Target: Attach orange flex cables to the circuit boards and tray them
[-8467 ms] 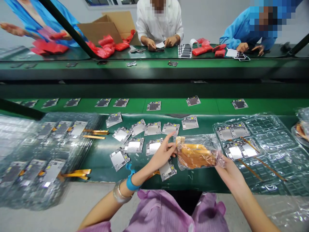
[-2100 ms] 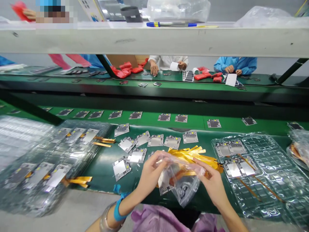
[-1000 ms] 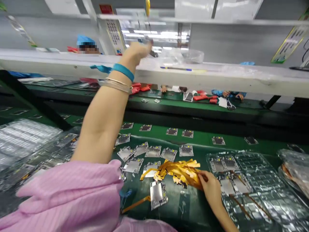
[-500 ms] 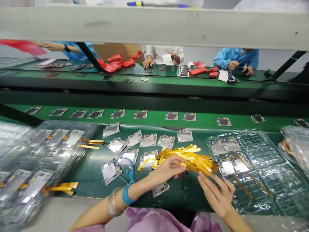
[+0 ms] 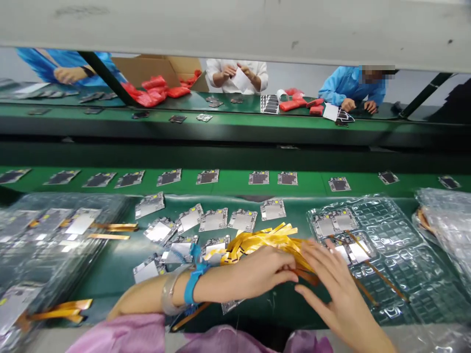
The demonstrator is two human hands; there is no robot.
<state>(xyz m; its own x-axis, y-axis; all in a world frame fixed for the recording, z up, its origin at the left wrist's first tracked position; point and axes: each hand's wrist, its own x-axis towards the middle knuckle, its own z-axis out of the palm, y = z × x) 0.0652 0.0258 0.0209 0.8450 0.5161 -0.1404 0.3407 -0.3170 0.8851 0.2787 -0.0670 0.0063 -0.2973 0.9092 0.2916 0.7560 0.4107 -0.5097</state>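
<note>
The pile of yellow strips [image 5: 265,240] lies on the green mat [image 5: 110,260] — pressed by the flat left hand [image 5: 257,277], while the right hand [image 5: 331,289] is spread beside it. Thin strips could get bent or tangled.

We see from single head camera, looking forward and down, close above our hands [image 5: 294,279]; table [image 5: 110,264] beneath, co-workers far beyond.
</note>
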